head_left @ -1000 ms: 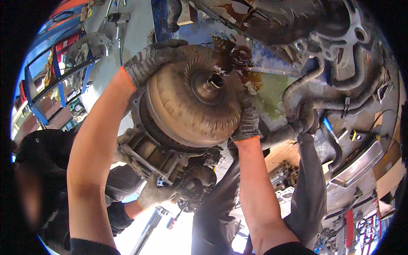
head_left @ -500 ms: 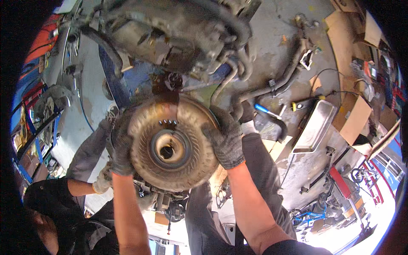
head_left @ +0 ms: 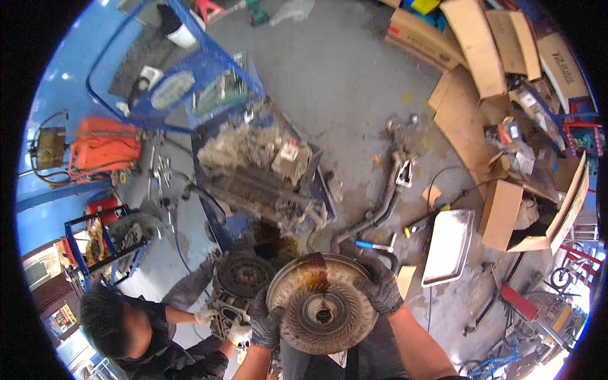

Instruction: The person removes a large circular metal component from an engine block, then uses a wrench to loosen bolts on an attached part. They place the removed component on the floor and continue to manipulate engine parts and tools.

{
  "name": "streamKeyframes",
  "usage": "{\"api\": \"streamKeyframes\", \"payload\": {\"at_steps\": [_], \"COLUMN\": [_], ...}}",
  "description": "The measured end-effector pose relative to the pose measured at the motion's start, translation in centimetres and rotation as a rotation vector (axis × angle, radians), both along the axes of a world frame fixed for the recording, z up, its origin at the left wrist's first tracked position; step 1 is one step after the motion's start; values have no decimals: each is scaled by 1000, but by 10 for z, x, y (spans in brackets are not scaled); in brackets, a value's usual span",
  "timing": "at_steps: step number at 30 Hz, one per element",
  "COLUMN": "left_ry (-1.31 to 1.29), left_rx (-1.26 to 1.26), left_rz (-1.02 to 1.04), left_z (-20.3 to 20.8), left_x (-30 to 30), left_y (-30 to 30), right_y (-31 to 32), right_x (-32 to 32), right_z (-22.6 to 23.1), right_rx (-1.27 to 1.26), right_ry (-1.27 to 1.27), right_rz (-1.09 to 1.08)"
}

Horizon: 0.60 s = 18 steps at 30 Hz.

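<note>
Converter point(head_left: 316, 292) is held low in front of the person, between the two gloved hands; the left hand point(head_left: 266, 323) grasps its left rim, the right hand point(head_left: 382, 286) grasps it at the upper right; a second ago it covered most of the dark round housing point(head_left: 244, 277) with its neck standing out, whereas now it shows to the right of that housing, central hole turned upward, brown oil wet on the rim between the hands; this suggests the two parts are separated and the converter is being carried, though whether it also leans on the legs I cannot tell.

Just past the left hand the housing's mouth lies uncovered; left of that hand, a co-worker's gloves point(head_left: 239, 334) are at the metal casing; ahead of both hands, dark oil point(head_left: 273, 238) spreads on a blue platform point(head_left: 221, 237), with the engine point(head_left: 253, 180) above it.

Beyond the right hand, on the grey floor point(head_left: 323, 82), lie a blue-handled tool point(head_left: 373, 246), a pipe point(head_left: 380, 212) and a shiny pan point(head_left: 448, 247); farther right are cardboard boxes point(head_left: 506, 215); well off beyond the left hand stands an orange machine point(head_left: 104, 149).
</note>
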<state>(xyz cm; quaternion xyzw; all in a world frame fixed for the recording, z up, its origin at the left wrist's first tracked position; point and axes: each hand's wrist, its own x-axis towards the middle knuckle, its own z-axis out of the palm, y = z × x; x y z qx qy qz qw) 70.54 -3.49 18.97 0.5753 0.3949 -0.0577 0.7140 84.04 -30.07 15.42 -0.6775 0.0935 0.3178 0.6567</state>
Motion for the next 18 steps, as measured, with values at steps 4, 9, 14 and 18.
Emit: {"api": "streamKeyframes", "payload": {"at_steps": [4,9,14,18], "left_ry": [-69,-10,-114,-244], "left_rx": [-137,80,-40,4], "left_rz": [-40,-320,-346,-290], "left_z": [60,125,138,94], "left_x": [76,159,249,321], "left_y": [-36,-63,-73,-66], "right_y": [-49,-90,-99,-79], "right_x": [51,122,214,306], "right_z": [78,172,222,219], "right_rx": [-15,-208,-242,-345], "right_ry": [-89,-193,-207,-263], "right_rz": [-49,-71,-83,16]}}
